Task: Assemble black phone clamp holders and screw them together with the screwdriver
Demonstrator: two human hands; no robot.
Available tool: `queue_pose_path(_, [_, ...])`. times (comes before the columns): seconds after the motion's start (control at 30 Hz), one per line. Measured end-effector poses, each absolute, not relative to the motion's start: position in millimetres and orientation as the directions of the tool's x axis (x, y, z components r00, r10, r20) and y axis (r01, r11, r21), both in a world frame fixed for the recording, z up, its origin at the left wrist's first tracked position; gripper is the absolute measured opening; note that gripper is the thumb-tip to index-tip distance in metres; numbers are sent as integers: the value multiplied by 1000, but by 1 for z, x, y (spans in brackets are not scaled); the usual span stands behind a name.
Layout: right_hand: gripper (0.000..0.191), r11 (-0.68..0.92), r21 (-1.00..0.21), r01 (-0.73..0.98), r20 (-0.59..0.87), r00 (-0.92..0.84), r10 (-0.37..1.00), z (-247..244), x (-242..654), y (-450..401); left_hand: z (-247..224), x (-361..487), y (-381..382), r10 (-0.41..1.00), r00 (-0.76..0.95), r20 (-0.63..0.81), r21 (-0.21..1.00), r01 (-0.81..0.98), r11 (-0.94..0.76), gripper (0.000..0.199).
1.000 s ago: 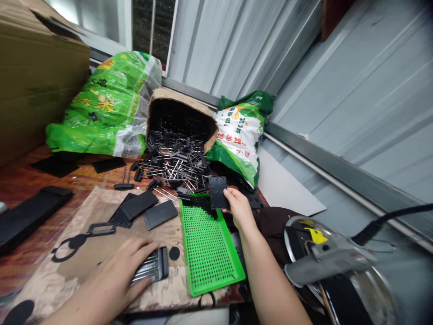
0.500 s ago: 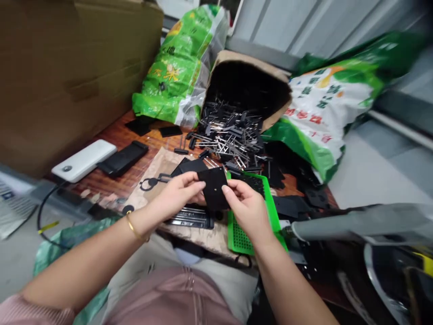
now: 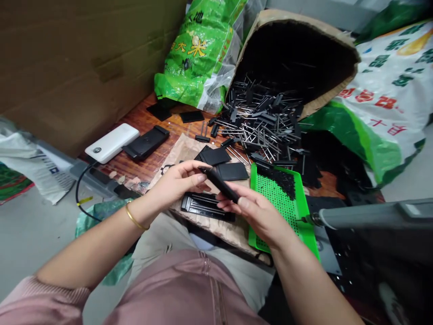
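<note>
The left hand (image 3: pixel 177 181) and right hand (image 3: pixel 255 212) pinch a thin black plastic plate (image 3: pixel 219 184) edge-on between their fingers (a gold bangle (image 3: pixel 136 216) circles the left wrist), above a brown paper sheet (image 3: pixel 182 149), just left of a green perforated tray (image 3: pixel 275 198)

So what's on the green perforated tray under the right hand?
Small black pieces crowd the far end of the green perforated tray; the nearer holes look bare. The right hand and its wrist cover the middle, so what lies there cannot be seen.
</note>
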State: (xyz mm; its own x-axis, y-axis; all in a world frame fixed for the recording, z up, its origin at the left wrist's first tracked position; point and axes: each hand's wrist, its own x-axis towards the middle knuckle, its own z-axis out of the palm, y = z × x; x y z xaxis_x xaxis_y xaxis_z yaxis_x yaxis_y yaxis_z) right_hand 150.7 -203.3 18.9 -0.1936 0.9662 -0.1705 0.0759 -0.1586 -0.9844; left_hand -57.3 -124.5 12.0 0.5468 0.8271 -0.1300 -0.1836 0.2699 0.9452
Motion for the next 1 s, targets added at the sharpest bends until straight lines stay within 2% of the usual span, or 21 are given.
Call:
queue_pose_path(0.07, [57,31,-924,382,-5,-93,996,16,152,-208,10,-64,-131,862,488,-137,953,-173,249,42])
queue_pose_path(0.13, [59,174,-726,665,194,-44,980,12,148,-213,8,-66,-144,857,462,-226,935,-144,324,46])
queue_pose_path(0.2, [60,235,-533,813,347,-42,937,8,139,-219,4,-62,-159,787,512,-345,877,-122,464,46])
queue_pose_path(0.3, [63,239,-409,881,441,-39,897,4,122,-228,-1,-48,-177,738,559,-376,804,-198,560,40])
queue_pose_path(0.4, [66,299,-417,858,381,-134,915,7,122,-238,-2,-45,-177,776,528,-345,789,-284,544,40])
queue_pose_path(0.43, [64,337,-420,843,355,-189,915,9,126,-242,-1,-47,-174,752,557,-351,803,-234,548,38])
queue_pose_path(0.5, [61,403,-408,819,306,-294,906,13,140,-247,3,-54,-167,637,673,-377,848,-26,529,30])
queue_pose_path(0.57, [64,450,-394,801,241,-383,892,14,152,-250,6,-61,-164,503,765,-402,889,195,413,23])
queue_pose_path(0.63, [68,480,-412,775,158,-459,875,10,158,-252,7,-65,-164,444,800,-403,913,322,250,19])
queue_pose_path(0.73, [66,488,-426,762,81,-504,860,3,157,-257,8,-66,-170,418,820,-391,913,403,64,21])
queue_pose_path(0.83, [61,482,-411,774,71,-500,863,-1,154,-260,12,-69,-175,432,838,-335,905,413,-100,30])
queue_pose_path(0.9, [57,454,-407,793,97,-457,884,-1,153,-258,14,-73,-176,521,820,-235,848,435,-303,46])
queue_pose_path(1.0, [52,411,-377,830,159,-380,911,0,154,-246,15,-76,-171,613,788,-55,629,504,-592,66])
